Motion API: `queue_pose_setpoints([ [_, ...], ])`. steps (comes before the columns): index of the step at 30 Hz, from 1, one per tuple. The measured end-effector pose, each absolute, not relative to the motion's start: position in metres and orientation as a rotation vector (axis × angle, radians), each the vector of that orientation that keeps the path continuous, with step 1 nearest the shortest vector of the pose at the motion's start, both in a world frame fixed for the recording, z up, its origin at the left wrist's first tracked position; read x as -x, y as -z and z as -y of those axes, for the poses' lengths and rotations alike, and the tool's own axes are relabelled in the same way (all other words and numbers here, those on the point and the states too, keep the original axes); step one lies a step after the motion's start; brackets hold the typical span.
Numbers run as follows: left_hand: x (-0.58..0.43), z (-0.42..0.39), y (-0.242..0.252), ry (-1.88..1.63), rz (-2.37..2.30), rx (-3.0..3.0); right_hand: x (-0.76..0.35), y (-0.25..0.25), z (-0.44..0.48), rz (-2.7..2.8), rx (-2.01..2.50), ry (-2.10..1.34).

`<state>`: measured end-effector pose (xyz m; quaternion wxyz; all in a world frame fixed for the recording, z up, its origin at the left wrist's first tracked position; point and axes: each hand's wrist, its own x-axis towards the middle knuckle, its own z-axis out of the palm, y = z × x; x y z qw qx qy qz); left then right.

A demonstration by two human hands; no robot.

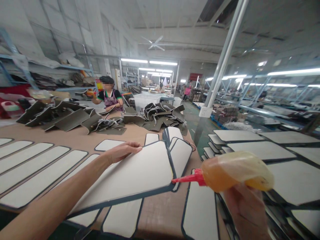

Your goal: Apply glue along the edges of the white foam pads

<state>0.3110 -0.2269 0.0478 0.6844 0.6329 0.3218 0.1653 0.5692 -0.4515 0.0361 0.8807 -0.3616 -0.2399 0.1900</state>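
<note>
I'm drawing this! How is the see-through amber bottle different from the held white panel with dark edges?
The see-through amber bottle is rounded, with a red nozzle; the white panel with dark edges is flat. The right hand holds the bottle, the left hand the panel. The bottle looks smaller than the panel. Both are held.

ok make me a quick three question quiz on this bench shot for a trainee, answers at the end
1. Multiple choice: what colour is the nozzle on the squeeze bottle? A) blue B) red C) green
2. True or false: the nozzle tip is at the middle of the dark-edged white panel.
3. Short answer: what does each hand hold?

Key:
1. B
2. False; the tip is at a corner of the panel.
3. The left hand holds the panel by its far edge; the right hand holds the squeeze bottle.
</note>
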Motion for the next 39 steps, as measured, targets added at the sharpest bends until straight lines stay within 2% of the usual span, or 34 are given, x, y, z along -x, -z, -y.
queue_pose_setpoints([
  [8,-0.314,0.231,-0.034,-0.497,-0.721,-1.285,-0.569,-0.030,0.449,0.537,0.698,-0.193],
  [26,-0.314,0.257,-0.005,-0.640,-0.612,-1.160,-0.579,-0.032,0.425,0.562,0.672,-0.179],
  [39,-0.307,0.262,-0.009,-0.673,-0.629,-1.105,-0.569,-0.025,0.416,0.595,0.716,-0.296],
])
